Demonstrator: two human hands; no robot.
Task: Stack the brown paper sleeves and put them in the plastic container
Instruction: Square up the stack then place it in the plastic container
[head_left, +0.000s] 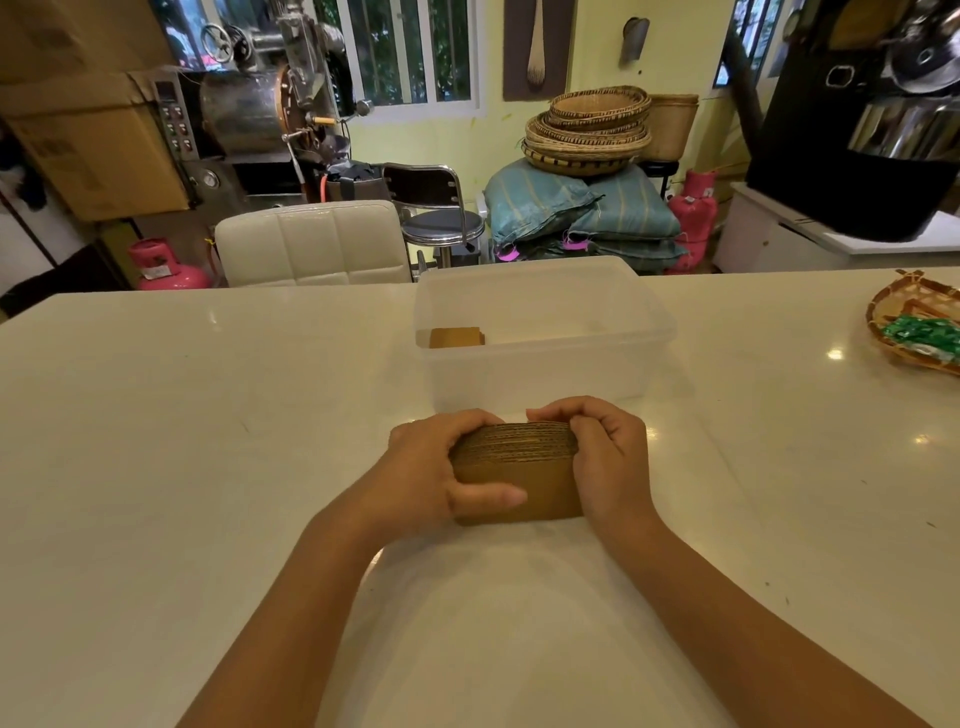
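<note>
On the white table (156, 415), just short of the plastic container (540, 374), I held the stack of brown paper sleeves (514, 470) between both hands. My left hand (431, 478) gripped its left end, fingers curled over the top edge and thumb lying flat across the near face; my right hand (608, 457) closed on the right end, fingers hooked over the top. So both hands were wrapped tight on the one bundle, which stood on its long lower edge on the table, or very nearly (I could not see whether it quite touched).

What mattered for the coming move was that the container sat straight ahead of my fingers, its near wall just beyond the stack, and the stack's long axis ran left to right, parallel to that wall. Neither hand was nearer; both forearms came in evenly from below, wrists level. Inside the container, against its left wall, a few sleeves (456, 338) already lay. I judged that the bundle would need lifting over the near rim and setting down to the right of those, kept squeezed so that the loose layers did not fan out.
</note>
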